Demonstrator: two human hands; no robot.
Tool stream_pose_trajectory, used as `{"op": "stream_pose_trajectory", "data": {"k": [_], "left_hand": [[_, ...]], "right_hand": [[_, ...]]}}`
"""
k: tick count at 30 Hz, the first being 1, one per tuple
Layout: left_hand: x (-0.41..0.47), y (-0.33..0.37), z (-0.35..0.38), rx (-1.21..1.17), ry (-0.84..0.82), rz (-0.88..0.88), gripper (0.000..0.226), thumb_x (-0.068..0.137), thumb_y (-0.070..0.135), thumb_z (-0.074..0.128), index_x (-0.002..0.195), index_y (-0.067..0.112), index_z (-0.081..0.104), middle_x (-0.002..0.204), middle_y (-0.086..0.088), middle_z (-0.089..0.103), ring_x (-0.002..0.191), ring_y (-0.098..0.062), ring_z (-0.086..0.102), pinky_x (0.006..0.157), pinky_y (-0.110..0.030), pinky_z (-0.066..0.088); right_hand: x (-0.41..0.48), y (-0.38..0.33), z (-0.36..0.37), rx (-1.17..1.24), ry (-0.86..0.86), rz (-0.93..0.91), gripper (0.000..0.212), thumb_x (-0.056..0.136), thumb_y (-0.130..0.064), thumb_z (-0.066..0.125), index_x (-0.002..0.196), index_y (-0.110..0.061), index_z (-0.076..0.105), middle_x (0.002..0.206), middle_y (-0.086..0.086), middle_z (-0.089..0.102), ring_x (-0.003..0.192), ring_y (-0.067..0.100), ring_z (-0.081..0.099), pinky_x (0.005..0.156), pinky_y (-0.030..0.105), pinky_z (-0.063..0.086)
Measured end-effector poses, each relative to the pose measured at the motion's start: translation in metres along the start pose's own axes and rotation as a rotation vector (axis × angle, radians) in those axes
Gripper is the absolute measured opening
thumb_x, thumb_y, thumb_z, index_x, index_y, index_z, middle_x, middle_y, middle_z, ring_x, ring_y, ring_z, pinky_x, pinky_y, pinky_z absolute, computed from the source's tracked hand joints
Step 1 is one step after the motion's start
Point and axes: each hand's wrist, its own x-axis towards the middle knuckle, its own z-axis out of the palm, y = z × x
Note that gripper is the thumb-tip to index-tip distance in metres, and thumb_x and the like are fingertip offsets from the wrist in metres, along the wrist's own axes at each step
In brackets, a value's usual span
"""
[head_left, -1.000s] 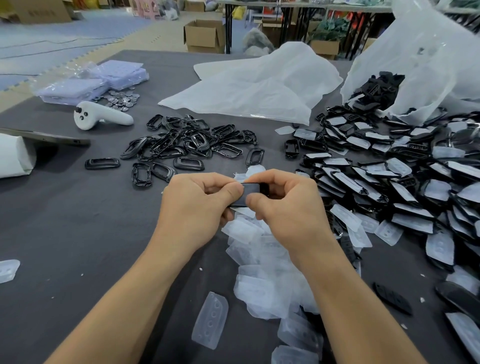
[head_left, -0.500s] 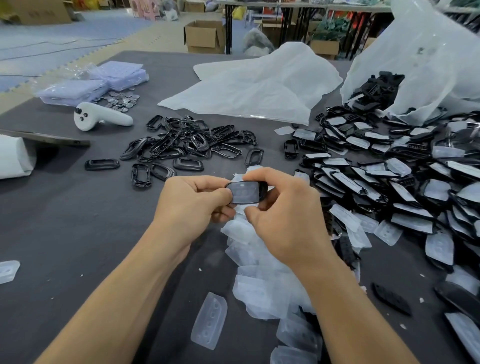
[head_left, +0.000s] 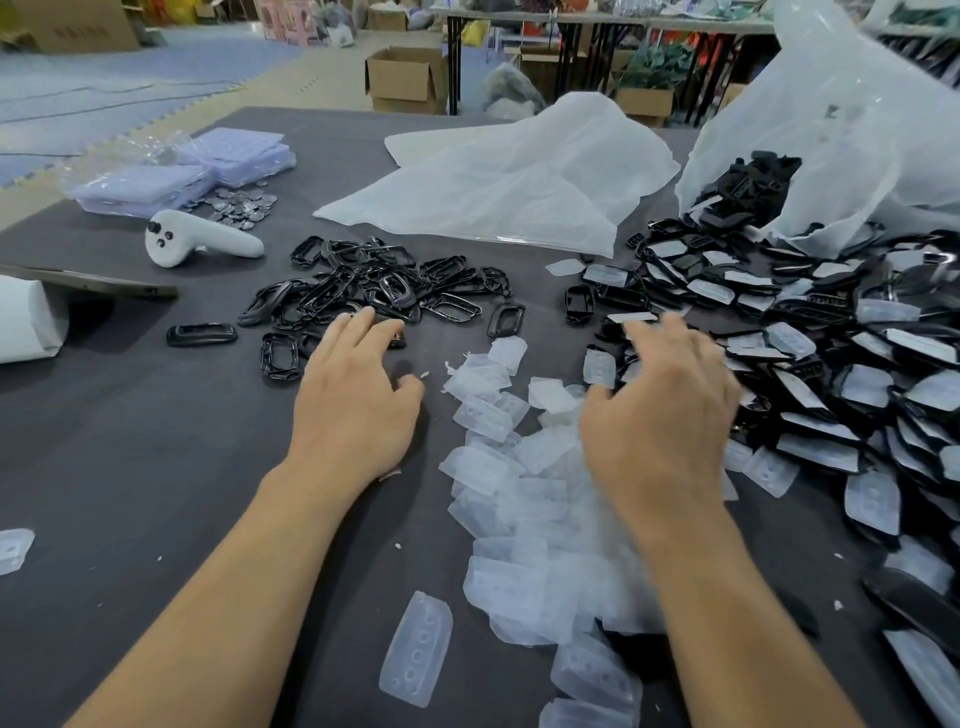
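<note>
My left hand (head_left: 358, 395) hovers with fingers spread at the near edge of a pile of bare black plastic frames (head_left: 374, 286), fingertips by a black frame (head_left: 396, 336) lying there. My right hand (head_left: 660, 410), blurred, reaches with spread fingers to the edge of a big heap of black frames with clear inserts (head_left: 810, 364). Between the hands lies a pile of loose clear silicone pads (head_left: 524, 483). Neither hand holds anything.
A white controller (head_left: 197, 240) and a tablet edge (head_left: 93, 283) lie at the left on the dark table (head_left: 130, 441). Plastic bags (head_left: 498, 176) lie at the back, one (head_left: 831, 135) spilling black parts. Lilac packets (head_left: 182, 171) and small metal discs (head_left: 239, 205) sit far left.
Both hands held one black frame together before. Now they have parted: the left moved forward to the frame pile, the right moved out to the heap at the right, and both are empty.
</note>
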Motion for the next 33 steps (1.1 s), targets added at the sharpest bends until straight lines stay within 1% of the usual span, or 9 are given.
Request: {"op": "stream_pose_trajectory", "data": {"k": [2,5,11,17,22,25,27,30,33], "left_hand": [[0.002,-0.002,0.003,0.107,-0.057,0.059,0.049,0.098,0.023,0.054,0.147,0.018,0.053,0.155,-0.001,0.049,0.146,-0.025,0.041,0.122,-0.044,0.026],[-0.001,-0.003,0.003,0.156,0.015,0.116,0.037,0.096,0.019,0.058,0.132,0.016,0.065,0.134,-0.003,0.067,0.116,-0.033,0.062,0.102,-0.043,0.041],[0.004,-0.004,0.002,0.168,0.02,0.073,0.03,0.098,0.02,0.058,0.124,0.025,0.072,0.116,-0.004,0.069,0.107,-0.032,0.054,0.096,-0.043,0.042],[0.001,-0.006,-0.004,0.053,0.02,0.016,0.027,0.094,0.028,0.065,0.12,0.028,0.073,0.099,0.002,0.067,0.105,-0.026,0.051,0.092,-0.04,0.045],[-0.005,-0.004,-0.007,0.046,0.037,0.04,0.049,0.09,0.013,0.063,0.137,0.024,0.063,0.104,-0.002,0.072,0.103,-0.028,0.062,0.09,-0.04,0.049],[-0.008,-0.005,-0.01,-0.088,0.051,0.061,0.066,0.082,0.002,0.065,0.141,0.03,0.059,0.095,0.01,0.066,0.087,-0.018,0.062,0.085,-0.033,0.049],[-0.009,-0.003,-0.012,-0.21,0.061,0.04,0.071,0.08,0.002,0.066,0.142,0.036,0.056,0.11,0.015,0.065,0.093,-0.014,0.065,0.09,-0.028,0.05],[-0.009,-0.003,-0.009,-0.048,0.094,0.047,0.057,0.085,0.022,0.073,0.14,0.03,0.059,0.138,0.008,0.061,0.126,-0.019,0.055,0.103,-0.034,0.043],[-0.008,-0.004,-0.011,0.108,0.001,-0.021,0.037,0.093,0.03,0.066,0.13,0.028,0.066,0.126,-0.004,0.071,0.117,-0.033,0.06,0.093,-0.04,0.046]], "right_hand": [[-0.007,-0.01,0.008,0.049,-0.034,-0.09,0.057,0.088,-0.011,0.068,0.144,-0.018,0.058,0.159,0.007,0.045,0.15,0.023,0.028,0.124,0.042,0.017],[-0.015,-0.016,0.019,0.149,-0.115,-0.191,0.046,0.089,-0.011,0.068,0.134,-0.02,0.066,0.155,0.003,0.05,0.141,0.01,0.021,0.124,0.041,0.022],[-0.019,-0.021,0.031,0.219,-0.251,-0.281,0.033,0.09,-0.009,0.066,0.12,-0.02,0.072,0.127,-0.007,0.063,0.129,0.01,0.041,0.112,0.027,0.031],[-0.02,-0.02,0.034,0.15,-0.372,-0.236,0.034,0.094,-0.023,0.06,0.126,-0.03,0.067,0.115,-0.006,0.062,0.112,0.02,0.055,0.095,0.027,0.04],[-0.019,-0.018,0.027,0.156,-0.384,-0.223,0.034,0.096,-0.027,0.059,0.129,-0.028,0.068,0.114,-0.002,0.07,0.112,0.022,0.059,0.098,0.034,0.046],[-0.019,-0.017,0.023,0.188,-0.395,-0.227,0.024,0.093,-0.022,0.061,0.112,-0.027,0.075,0.1,-0.006,0.075,0.097,0.021,0.065,0.09,0.035,0.051],[-0.019,-0.017,0.021,0.224,-0.39,-0.205,0.025,0.093,-0.022,0.059,0.11,-0.028,0.076,0.092,-0.008,0.076,0.088,0.02,0.066,0.084,0.036,0.055],[-0.016,-0.016,0.02,0.235,-0.365,-0.181,0.026,0.094,-0.024,0.058,0.112,-0.031,0.075,0.079,-0.009,0.068,0.088,0.024,0.066,0.08,0.033,0.055],[-0.011,-0.011,0.017,0.226,-0.336,-0.15,0.027,0.092,-0.022,0.056,0.109,-0.033,0.075,0.071,-0.013,0.061,0.085,0.027,0.063,0.078,0.035,0.054]]}}
